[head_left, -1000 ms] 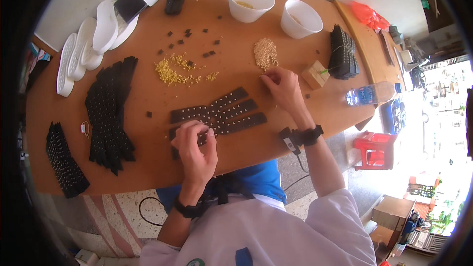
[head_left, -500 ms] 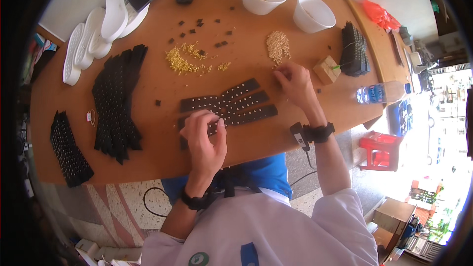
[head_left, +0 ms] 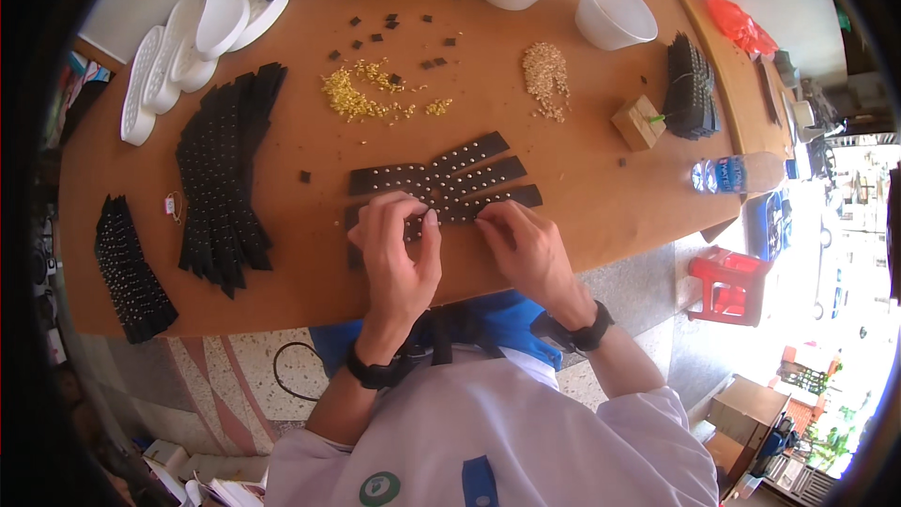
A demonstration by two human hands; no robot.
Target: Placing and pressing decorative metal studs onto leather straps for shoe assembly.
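Note:
In front of me on the table lies a black studded strap piece (head_left: 469, 176), its several strips fanned out and dotted with pale round studs. My left hand (head_left: 399, 242) is closed over its near left part, thumb and forefinger gripping it and hiding some strips. At the near right edge of the piece is my right hand (head_left: 527, 249), fingertips pinched together; anything small between them is hidden. Beyond the piece lie a heap of gold-coloured bits (head_left: 352, 94) and a heap of paler, copper-toned bits (head_left: 547, 80).
Stacks of black studded straps (head_left: 225, 178) fill the left side, with white shoe soles (head_left: 174, 47) behind. At the back stand two white bowls (head_left: 615, 14). To the right are a wooden block (head_left: 638, 122), a bundle of straps (head_left: 692, 89) and a water bottle (head_left: 741, 174).
My right hand has come from the copper-toned heap back toward me, to the near right edge of the strap piece. My left hand stays on the piece. The whole view has shifted slightly.

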